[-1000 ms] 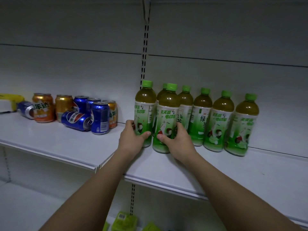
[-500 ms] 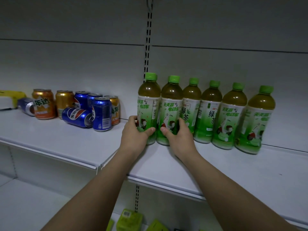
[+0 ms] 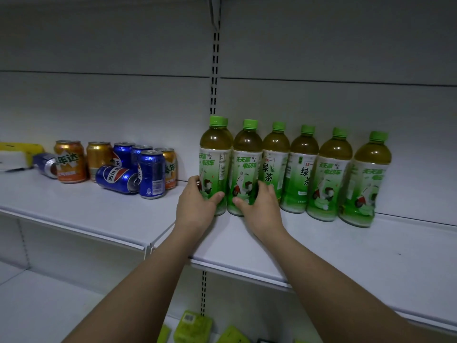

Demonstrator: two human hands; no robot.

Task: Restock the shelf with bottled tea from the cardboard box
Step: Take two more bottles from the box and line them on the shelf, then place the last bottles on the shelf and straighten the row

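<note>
Front green-capped plastic tea bottles [image 3: 243,167] pushed back into row since 1 s ago | L hand [image 3: 196,206], R hand [image 3: 262,209] each wrapped on one, shelf [image 3: 346,256] 12 o'clock | seven caps visible; box unseen, remainder unknown

Green-capped tea bottles [image 3: 304,169] upright in shelf [image 3: 346,253] row

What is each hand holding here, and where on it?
Left hand grips the leftmost tea bottle low on its label; right hand grips the next bottle likewise.
</note>
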